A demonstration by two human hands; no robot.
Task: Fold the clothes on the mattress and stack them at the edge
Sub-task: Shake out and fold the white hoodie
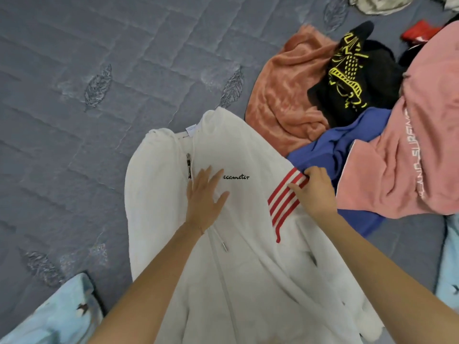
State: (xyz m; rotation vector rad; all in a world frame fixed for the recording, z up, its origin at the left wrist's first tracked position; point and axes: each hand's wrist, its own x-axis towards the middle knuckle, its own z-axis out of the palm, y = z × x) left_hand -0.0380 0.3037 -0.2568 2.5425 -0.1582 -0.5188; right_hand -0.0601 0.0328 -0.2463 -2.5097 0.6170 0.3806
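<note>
A white fleece zip hoodie [169,194] with black chest lettering and red sleeve stripes lies spread on the grey quilted mattress [74,95], front side up. My left hand [205,194] rests flat on its chest, fingers straight, just right of the zipper. My right hand [315,192] pinches the red-striped sleeve [283,202] at the hoodie's right side. Unfolded clothes are piled to the right: an orange fleece garment [283,95], a black garment with yellow print [352,78], a blue garment [347,145] and a pink garment with white lettering [417,155].
Light blue patterned fabric lies at the lower left [59,316] and at the right edge [449,264]. A red item [414,33] and pale grey cloth [380,3] lie at the top right. The mattress stretches bare to the left and far side.
</note>
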